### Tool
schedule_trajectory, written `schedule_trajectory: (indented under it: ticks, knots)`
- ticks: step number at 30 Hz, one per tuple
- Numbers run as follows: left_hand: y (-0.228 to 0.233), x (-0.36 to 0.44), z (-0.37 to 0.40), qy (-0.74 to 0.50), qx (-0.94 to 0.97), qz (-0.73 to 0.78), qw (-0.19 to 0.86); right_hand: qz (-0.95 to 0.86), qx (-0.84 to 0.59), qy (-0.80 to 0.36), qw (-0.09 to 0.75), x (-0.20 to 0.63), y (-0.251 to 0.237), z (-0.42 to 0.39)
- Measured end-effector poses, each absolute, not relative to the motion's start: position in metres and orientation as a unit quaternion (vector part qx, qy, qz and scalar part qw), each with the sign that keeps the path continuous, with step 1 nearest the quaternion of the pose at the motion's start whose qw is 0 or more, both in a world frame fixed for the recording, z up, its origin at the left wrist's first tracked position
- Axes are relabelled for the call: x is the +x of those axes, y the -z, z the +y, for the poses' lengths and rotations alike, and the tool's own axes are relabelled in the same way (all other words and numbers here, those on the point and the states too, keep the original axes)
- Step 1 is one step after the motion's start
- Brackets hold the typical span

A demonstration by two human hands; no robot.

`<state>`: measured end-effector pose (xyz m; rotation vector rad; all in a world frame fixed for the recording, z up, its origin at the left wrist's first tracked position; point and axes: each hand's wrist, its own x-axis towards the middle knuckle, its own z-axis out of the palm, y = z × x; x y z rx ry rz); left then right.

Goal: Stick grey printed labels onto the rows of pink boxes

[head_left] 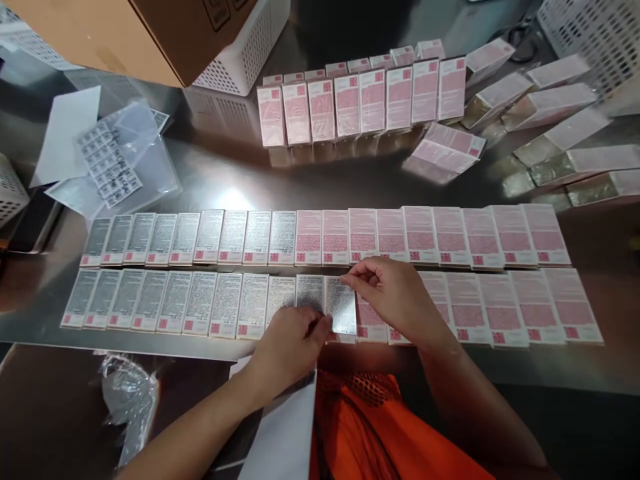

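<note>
Left hand: the left hand is near the front edge of the table, fingers bent, fingertips pressing on the bottom of a gray sticker.
Right hand: the right hand pinches the top corner of the same sticker between thumb and finger.
Sticker: it lies on a box in the front row, about in the middle; it is gray with tiny black print, too small to read.
Front row: flat boxes lie side by side; the ones on the left are gray with stickers, the ones on the right are pink.
Back row: the second row just behind is the same, gray on the left, pink on the right.
Writing: each box has small print and a little red square code at the bottom; no words can be read.
Standing boxes: more pink boxes stand up in a line farther back; others lie tipped over at the right.
Sticker sheets: clear bags with label sheets lie at the far left.
Table: the shiny metal table has a bare strip between the rows and the standing boxes.
Edge: the front row sits close to the table's front edge.
Other things: a brown cardboard box and a white basket sit at the back.
</note>
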<state>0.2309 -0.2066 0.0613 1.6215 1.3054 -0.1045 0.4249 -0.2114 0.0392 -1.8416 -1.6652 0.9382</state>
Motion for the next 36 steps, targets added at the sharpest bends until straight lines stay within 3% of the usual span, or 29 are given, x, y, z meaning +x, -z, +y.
schedule_trajectory:
  ticks: [17, 36]
  knots:
    - [-0.0568, 0.2317, -0.1974, 0.105, 0.656, 0.539, 0.519, -0.615, -0.695, -0.323, 0.185, 0.4213, -0.0357, -0.2102]
    - [-0.0557, 0.2314, -0.1961, 0.094, 0.642, 0.537, 0.539, -0.587, -0.716, -0.317, 0.204, 0.4181, -0.0341, -0.2119]
